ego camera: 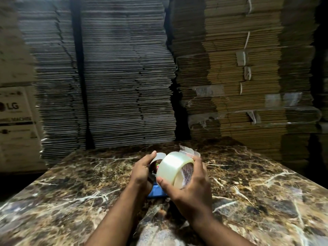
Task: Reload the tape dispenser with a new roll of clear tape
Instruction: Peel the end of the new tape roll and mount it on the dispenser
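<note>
**Both hands full above the marbled desk**

Head view: two bare forearms reach in from the bottom edge and meet over the middle of a brown, white-veined marble-patterned desk (pixel 257 183). The right hand (pixel 193 185) is wrapped around a roll of clear tape (pixel 173 168), thumb pressed on the near side of the roll's outer face and fingers curled over the far side. The roll is held off the desk and tilted, so its printed cardboard core faces down and to the right. A loose, crinkled tail of tape (pixel 188 150) stands up from the top of the roll, just past the fingertips.

The left hand (pixel 142 172) is closed on the tape dispenser (pixel 156 163), which sits just left of the roll and touches or nearly touches it. Only part of the dispenser shows: a grey curved piece at the top between thumb and roll, a small red patch, and a blue part (pixel 157 191) below the two hands. The hands hide most of its body.

Behind the desk rise tall stacks of flattened cardboard (pixel 124 77), grey in the middle, tan to the right. At the left edge stands a white printed carton (pixel 14 110).
</note>
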`<act>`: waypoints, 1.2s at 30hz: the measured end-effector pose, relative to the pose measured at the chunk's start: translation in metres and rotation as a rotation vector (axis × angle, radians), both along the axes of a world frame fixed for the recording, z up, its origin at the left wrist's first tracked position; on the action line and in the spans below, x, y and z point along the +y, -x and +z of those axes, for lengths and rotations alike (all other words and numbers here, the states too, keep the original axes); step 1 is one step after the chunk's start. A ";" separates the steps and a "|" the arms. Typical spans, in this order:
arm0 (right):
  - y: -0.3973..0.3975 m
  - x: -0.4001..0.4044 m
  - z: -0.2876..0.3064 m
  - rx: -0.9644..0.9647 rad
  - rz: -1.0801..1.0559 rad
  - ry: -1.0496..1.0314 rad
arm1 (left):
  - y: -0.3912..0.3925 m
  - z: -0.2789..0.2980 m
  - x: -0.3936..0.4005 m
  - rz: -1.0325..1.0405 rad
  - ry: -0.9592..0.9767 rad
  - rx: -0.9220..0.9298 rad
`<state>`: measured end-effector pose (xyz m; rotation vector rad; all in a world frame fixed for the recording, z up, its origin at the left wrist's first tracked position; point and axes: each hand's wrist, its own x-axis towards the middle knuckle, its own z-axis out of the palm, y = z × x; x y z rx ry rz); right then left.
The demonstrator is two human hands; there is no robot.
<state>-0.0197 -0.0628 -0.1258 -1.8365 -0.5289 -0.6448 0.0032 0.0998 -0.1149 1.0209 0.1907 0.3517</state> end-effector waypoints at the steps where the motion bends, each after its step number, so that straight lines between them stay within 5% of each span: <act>1: 0.001 0.000 0.000 -0.008 -0.007 0.010 | 0.003 0.003 -0.002 0.000 -0.001 0.004; 16: 0.011 0.004 -0.001 -0.066 -0.036 0.210 | 0.015 0.006 -0.011 0.009 -0.052 0.084; 36: -0.003 0.005 -0.004 0.088 -0.136 0.122 | 0.026 0.003 -0.024 -0.199 -0.149 -0.092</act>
